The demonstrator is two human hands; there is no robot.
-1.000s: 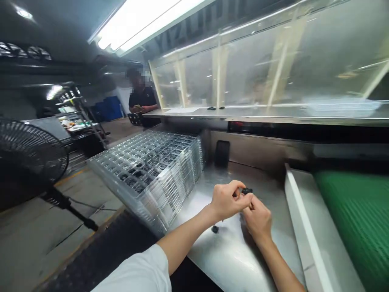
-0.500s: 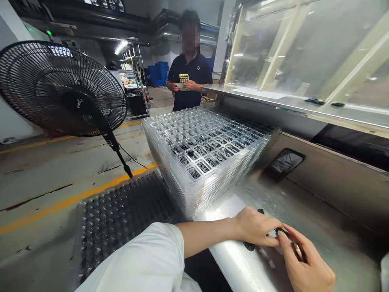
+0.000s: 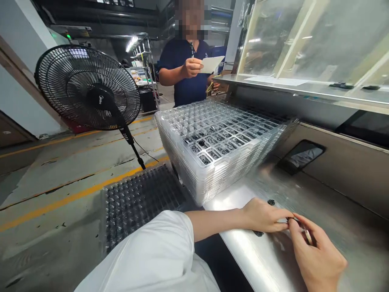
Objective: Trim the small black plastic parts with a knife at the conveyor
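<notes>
My left hand (image 3: 263, 217) and my right hand (image 3: 316, 257) meet low over the steel table (image 3: 273, 263), fingertips pinched together on a small black part (image 3: 291, 219) that shows only as a sliver between them. Two more small black parts lie on the table, one (image 3: 271, 202) just beyond my left hand and one (image 3: 258, 233) under its wrist. A stack of clear plastic trays (image 3: 219, 146) stands to the left of my hands, with black parts in the near cells of the top tray.
A black pedestal fan (image 3: 88, 87) stands on the floor at left. A dark tray (image 3: 139, 202) of filled cells sits below the table's edge. A person in a dark shirt (image 3: 185, 69) stands behind the trays holding a card. A steel shelf (image 3: 304, 89) runs above.
The view has swung left, from the green belt to the fan and floor. My hands have sunk to the table, still pinching the part. The other person has come closer and raised a card.
</notes>
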